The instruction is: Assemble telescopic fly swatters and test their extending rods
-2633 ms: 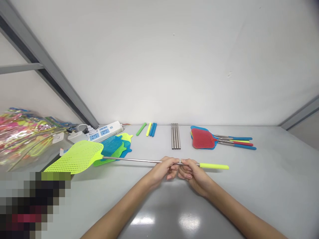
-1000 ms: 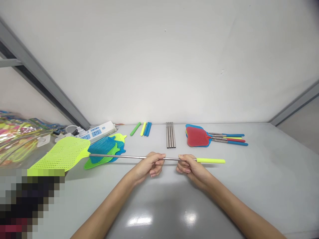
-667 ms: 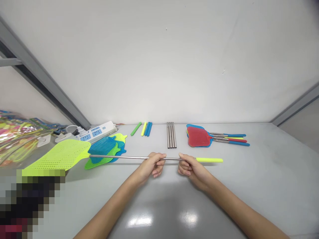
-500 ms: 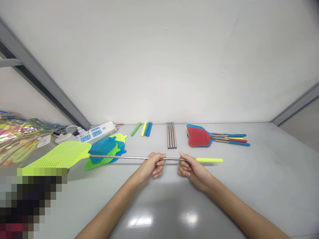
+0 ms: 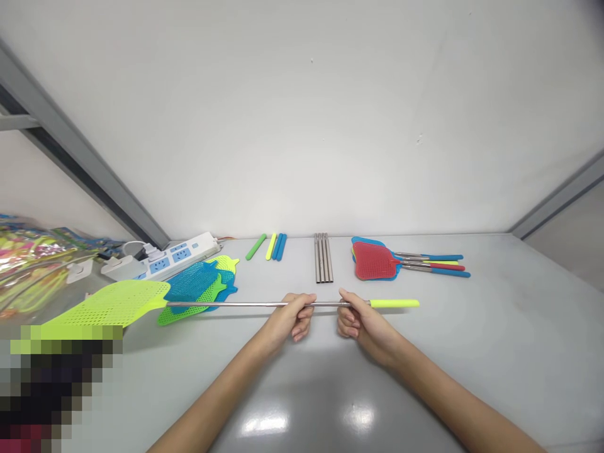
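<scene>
A yellow-green fly swatter [image 5: 226, 304] with a metal telescopic rod lies level across my view, its mesh head to the left and its yellow grip to the right. My left hand [image 5: 293, 318] is closed around the middle of the rod. Close to the grip, my right hand [image 5: 355, 318] pinches the same rod. Beneath the swatter's head end lie loose blue, green and yellow swatter heads [image 5: 193, 286]. Several metal rods [image 5: 323, 259] lie side by side beyond my hands. Left of them are loose green, yellow and blue grips [image 5: 256, 246].
Assembled swatters [image 5: 375, 261] with red and blue heads are stacked at the right. A white power strip [image 5: 182, 251] with plugs sits at the left, near plastic-wrapped colourful goods [image 5: 28, 264]. The grey table [image 5: 495, 340] meets a white wall. A pixelated dark patch covers the lower left.
The swatter's head and rod have dipped slightly at the left, so the rod is more level. Both hands keep their hold at nearly the same spots.
</scene>
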{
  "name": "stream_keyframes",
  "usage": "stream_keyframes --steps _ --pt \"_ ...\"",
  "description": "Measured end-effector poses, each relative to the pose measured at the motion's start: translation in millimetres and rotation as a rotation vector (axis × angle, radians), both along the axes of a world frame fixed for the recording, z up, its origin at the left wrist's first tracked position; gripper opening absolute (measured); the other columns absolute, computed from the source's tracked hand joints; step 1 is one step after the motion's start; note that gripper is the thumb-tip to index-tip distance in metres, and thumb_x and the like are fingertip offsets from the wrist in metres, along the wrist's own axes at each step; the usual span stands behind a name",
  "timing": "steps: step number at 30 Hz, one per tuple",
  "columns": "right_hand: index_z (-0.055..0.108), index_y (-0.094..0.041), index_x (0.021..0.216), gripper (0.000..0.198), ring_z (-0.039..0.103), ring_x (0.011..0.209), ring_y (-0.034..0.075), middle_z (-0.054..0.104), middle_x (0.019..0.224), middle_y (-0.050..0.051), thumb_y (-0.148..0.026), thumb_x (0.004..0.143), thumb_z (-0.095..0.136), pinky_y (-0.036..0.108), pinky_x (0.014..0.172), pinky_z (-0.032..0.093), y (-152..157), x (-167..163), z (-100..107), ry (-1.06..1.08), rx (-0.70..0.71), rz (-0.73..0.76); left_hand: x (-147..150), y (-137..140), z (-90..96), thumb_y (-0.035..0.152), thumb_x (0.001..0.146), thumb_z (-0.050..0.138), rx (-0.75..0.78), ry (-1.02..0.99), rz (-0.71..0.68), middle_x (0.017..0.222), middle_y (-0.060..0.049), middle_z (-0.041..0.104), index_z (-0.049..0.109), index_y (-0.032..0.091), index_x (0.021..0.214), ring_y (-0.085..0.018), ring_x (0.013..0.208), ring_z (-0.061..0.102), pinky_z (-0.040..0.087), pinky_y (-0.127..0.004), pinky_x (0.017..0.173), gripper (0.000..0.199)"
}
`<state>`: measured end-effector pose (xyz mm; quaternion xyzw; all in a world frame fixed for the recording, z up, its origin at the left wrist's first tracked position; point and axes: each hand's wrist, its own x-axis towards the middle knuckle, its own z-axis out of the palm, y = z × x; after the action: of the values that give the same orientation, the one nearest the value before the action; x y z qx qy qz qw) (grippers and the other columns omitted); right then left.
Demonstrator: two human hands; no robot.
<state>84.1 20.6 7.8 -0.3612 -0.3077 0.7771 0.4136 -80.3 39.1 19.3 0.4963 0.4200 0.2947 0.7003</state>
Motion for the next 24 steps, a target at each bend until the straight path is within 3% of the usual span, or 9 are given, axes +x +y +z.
stream_keyframes --steps 9,19,24 --pt "0.03 -0.017 0.044 0.044 0.022 0.039 0.006 0.021 0.041 -0.007 -0.048 0.071 0.047 0.026 0.047 0.02 -2 0 2 -0.083 0.023 -0.004 6 -4 1.5 0.042 0.075 0.04 0.08 0.032 -0.008 0.028 0.007 0.022 0.02 0.019 0.042 -0.004 0.028 0.022 0.02 -0.021 0.037 0.045" --pt "0.029 -0.017 0.043 0.045 0.021 0.038 0.005 0.021 0.039 -0.007 -0.047 0.073 0.044 0.025 0.047 0.02 -9 -7 1 -0.05 0.014 0.001 15 -10 3.9 0.045 0.074 0.043 0.356 0.239 0.039 0.035 0.007 0.033 0.037 0.016 0.046 -0.005 0.036 0.032 0.027 -0.02 0.041 0.04" --pt "0.03 -0.017 0.044 0.043 0.022 0.039 0.006 0.024 0.04 -0.007 -0.046 0.073 0.045 0.024 0.047 0.02 -13 -14 0 0.035 -0.024 0.034 20 -14 2.3 0.04 0.072 0.049 0.373 0.14 0.007 0.051 0.002 0.054 0.046 0.015 0.057 -0.006 0.041 0.041 0.03 -0.018 0.04 0.029"
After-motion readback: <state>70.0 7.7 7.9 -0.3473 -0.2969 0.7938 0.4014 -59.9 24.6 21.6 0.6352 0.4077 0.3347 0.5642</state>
